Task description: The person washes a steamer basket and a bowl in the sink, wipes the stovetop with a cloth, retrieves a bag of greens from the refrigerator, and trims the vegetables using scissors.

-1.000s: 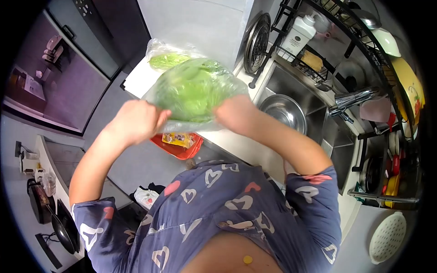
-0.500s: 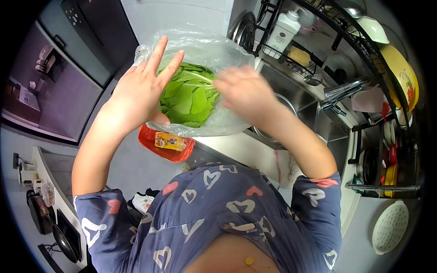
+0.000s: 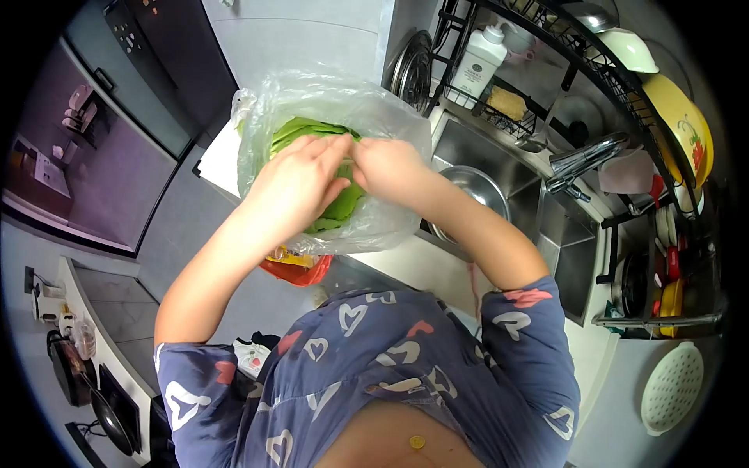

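A clear plastic bag (image 3: 394,218) lies spread on the counter with leafy greens (image 3: 339,212) on it. Over the greens, my left hand (image 3: 300,179) reaches in from the left, its fingers bent together at the stems. My right hand (image 3: 390,168) meets it from the right, fingers curled and slightly blurred. Both hands touch near the top of the bunch, and their fingertips partly hide what they grip.
Right of the bag are a metal bowl (image 3: 472,199) in the sink, a faucet (image 3: 585,160) and a black rack with a white bottle (image 3: 477,66). A red bin (image 3: 300,273) stands below the counter edge. A white strainer (image 3: 672,388) hangs at the lower right.
The bag was gathered closed between both hands, then opened out, showing the greens. My left hand, spread half a second ago, has moved right onto the greens and its fingers have closed in beside my right hand.
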{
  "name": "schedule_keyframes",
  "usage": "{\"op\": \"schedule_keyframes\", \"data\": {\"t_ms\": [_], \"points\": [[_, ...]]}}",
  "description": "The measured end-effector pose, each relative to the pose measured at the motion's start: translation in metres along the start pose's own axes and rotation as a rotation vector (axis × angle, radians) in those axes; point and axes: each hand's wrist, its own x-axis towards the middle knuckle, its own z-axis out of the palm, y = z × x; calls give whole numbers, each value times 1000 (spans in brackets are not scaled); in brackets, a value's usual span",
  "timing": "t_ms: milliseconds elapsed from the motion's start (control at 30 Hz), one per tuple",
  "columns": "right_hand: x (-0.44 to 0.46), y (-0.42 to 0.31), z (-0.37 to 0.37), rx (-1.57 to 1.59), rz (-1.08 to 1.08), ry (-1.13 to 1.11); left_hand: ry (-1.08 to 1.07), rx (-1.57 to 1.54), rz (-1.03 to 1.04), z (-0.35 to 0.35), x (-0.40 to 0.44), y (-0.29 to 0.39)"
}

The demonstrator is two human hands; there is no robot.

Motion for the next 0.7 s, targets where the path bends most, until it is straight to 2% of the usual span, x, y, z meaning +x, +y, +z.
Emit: {"op": "schedule_keyframes", "data": {"t_ms": [67,100,133,167,200,267,333,400,467,500,533,567,600,667,700], "points": [[-14,-5,-22,84,-83,116,65,22,-22,16,1,-13],[-21,-9,-33,70,-81,121,-20,-10,-23,19,1,-18],[-30,-8,-46,201,-109,183,-101,-45,-8,21,9,-22],[-38,-3,-56,325,-129,249,-248,-121,-139,16,16,-18],[-44,4,-64,295,-103,262,-236,-132,-100,12,21,-12],[-57,19,-78,537,-66,479,-153,-431,-325,6,25,-3],[-70,50,-93,646,169,484,-58,-745,-429,2,24,-2],[-81,113,-64,672,250,718,64,-1093,-517,-2,21,-2],[-113,155,-53,693,444,747,243,-1301,-529,-17,17,11],[-128,167,-48,701,569,713,339,-1415,-612,-21,12,13],[-146,177,-43,676,547,757,363,-1552,-550,-24,4,9],[-167,189,-34,761,635,800,386,-1741,-531,-23,6,15],[-186,197,-24,798,648,823,336,-1806,-381,-18,-3,2],[-234,213,-2,742,720,897,334,-1878,-221,-3,8,20],[-261,216,2,734,762,918,265,-1912,-153,6,15,29]]}}
